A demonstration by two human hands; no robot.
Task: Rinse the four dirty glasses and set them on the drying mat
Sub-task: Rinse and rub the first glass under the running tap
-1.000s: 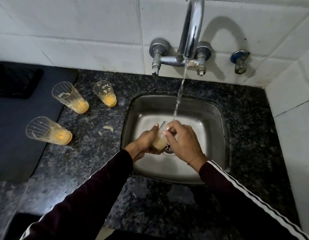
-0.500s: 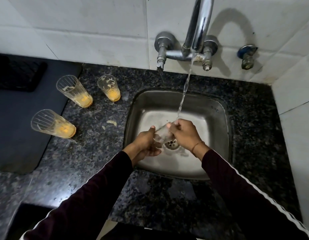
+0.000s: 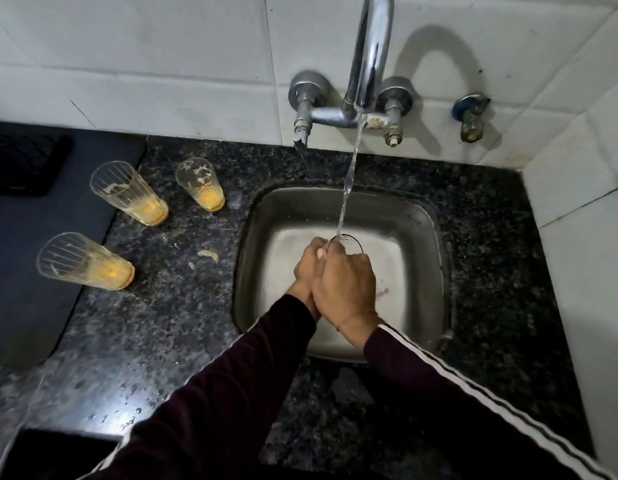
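Note:
Over the steel sink (image 3: 422,220), my left hand (image 3: 306,268) and my right hand (image 3: 347,289) both grip one clear glass (image 3: 351,242). Only its rim shows above my fingers, and the tap's water stream (image 3: 349,181) falls into it. Three dirty glasses with orange residue stand on the granite counter to the left: one at the back (image 3: 200,188), one left of it (image 3: 127,194), one nearer me (image 3: 82,261). The dark drying mat (image 3: 30,237) lies at the far left with no glass on it.
A chrome wall tap (image 3: 364,81) runs above the sink, with a second small valve (image 3: 470,116) to its right. White tiled walls close the back and right side. Orange spill spots (image 3: 209,254) lie on the wet counter between the glasses and the sink.
My hands have drawn together around the glass and turned it upright under the stream. The cloudy residue seen in it earlier is gone. The view has shifted closer.

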